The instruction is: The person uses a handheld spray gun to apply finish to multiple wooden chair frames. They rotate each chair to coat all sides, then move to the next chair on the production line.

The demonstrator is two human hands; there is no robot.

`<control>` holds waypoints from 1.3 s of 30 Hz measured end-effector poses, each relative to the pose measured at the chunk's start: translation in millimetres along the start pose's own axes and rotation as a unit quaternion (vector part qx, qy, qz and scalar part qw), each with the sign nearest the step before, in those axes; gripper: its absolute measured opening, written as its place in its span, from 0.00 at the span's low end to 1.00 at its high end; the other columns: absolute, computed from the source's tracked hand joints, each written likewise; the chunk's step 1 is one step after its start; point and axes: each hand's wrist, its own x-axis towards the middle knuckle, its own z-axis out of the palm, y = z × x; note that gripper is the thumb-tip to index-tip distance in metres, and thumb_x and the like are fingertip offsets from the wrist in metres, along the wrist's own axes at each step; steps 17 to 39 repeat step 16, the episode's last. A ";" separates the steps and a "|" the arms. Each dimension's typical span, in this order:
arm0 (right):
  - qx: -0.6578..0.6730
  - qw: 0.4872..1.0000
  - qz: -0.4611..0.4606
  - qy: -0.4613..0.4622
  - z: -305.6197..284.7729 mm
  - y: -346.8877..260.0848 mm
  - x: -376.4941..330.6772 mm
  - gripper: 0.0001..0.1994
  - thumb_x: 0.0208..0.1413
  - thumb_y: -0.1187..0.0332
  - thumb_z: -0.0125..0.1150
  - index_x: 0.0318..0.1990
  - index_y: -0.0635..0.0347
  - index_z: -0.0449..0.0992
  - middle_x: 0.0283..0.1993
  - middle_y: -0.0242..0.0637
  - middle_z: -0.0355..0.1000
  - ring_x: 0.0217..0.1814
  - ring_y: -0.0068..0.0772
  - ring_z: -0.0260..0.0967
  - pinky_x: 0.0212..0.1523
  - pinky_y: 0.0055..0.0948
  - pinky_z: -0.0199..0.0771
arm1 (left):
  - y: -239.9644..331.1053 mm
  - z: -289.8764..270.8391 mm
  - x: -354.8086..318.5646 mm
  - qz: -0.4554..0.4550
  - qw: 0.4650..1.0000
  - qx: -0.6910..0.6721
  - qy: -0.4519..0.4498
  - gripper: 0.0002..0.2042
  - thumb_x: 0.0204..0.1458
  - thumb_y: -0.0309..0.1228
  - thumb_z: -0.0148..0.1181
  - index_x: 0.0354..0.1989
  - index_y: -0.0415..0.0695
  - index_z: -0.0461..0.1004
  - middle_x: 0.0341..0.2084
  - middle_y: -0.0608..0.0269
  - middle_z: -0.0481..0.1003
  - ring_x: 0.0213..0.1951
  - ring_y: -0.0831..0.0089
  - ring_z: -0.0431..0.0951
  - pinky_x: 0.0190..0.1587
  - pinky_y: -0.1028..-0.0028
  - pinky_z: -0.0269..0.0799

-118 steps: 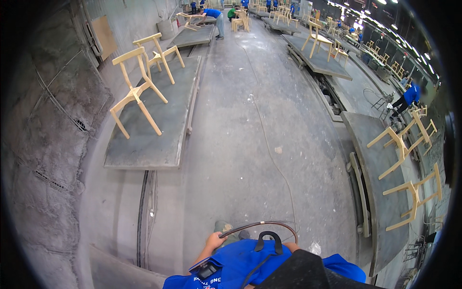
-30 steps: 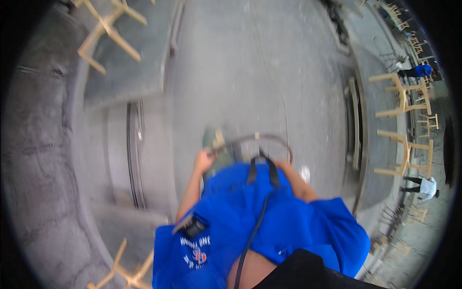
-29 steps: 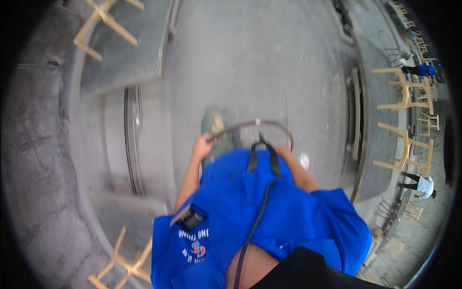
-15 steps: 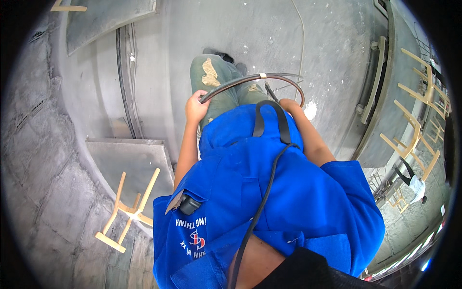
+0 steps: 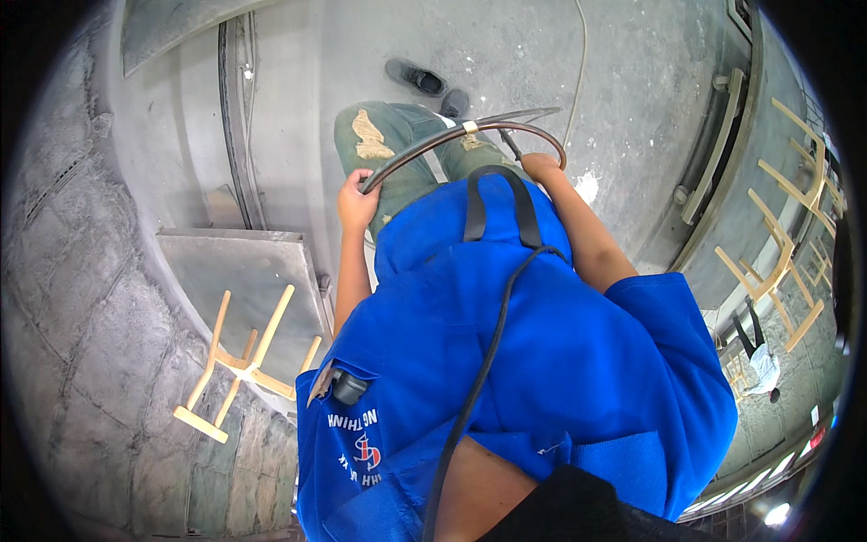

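A brown and dark hose (image 5: 432,143) arcs across my thighs from one hand to the other, with a pale band of tape around it. My left hand (image 5: 358,200) is closed around the hose at the left, over my knee. At the other side, the loop bends down into my right hand (image 5: 540,166), which is closed on it. A short dark rod-like piece (image 5: 509,143) sticks out beside the right fingers; its kind cannot be made out. Part of the right grip is hidden by the hand itself.
Wooden chair frames stand at the left (image 5: 244,366) and right (image 5: 768,257). A grey metal-topped table (image 5: 244,271) is at my left, with a rail (image 5: 713,149) along the right. A thin cable (image 5: 578,72) crosses the floor. Another person (image 5: 763,366) is far right.
My view has shifted, and my dark shoes show more fully beyond my knees. My legs are farther apart. Both hands keep hold of the hose, which sits slightly more left.
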 end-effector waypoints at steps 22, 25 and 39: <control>0.121 0.992 -0.004 0.019 69.5 27.2 9.1 0.21 0.55 0.52 0.56 0.46 0.57 0.84 0.49 0.49 0.80 0.45 0.52 0.80 0.45 0.53 0.79 | 15.7 -19.3 3.8 0.173 0.984 0.042 0.016 0.13 0.47 0.36 0.70 0.38 0.46 0.78 0.31 0.52 0.81 0.34 0.56 0.82 0.37 0.62 0.74; 0.121 0.992 -0.004 0.019 69.5 27.2 9.1 0.21 0.55 0.52 0.56 0.46 0.57 0.84 0.49 0.49 0.80 0.45 0.52 0.80 0.45 0.53 0.79 | 15.7 -19.3 3.8 0.173 0.984 0.042 0.016 0.13 0.47 0.36 0.70 0.38 0.46 0.78 0.31 0.52 0.81 0.34 0.56 0.82 0.37 0.62 0.74; 0.121 0.992 -0.004 0.019 69.5 27.2 9.1 0.21 0.55 0.52 0.56 0.46 0.57 0.84 0.49 0.49 0.80 0.45 0.52 0.80 0.45 0.53 0.79 | 15.7 -19.3 3.8 0.173 0.984 0.042 0.016 0.13 0.47 0.36 0.70 0.38 0.46 0.78 0.31 0.52 0.81 0.34 0.56 0.82 0.37 0.62 0.74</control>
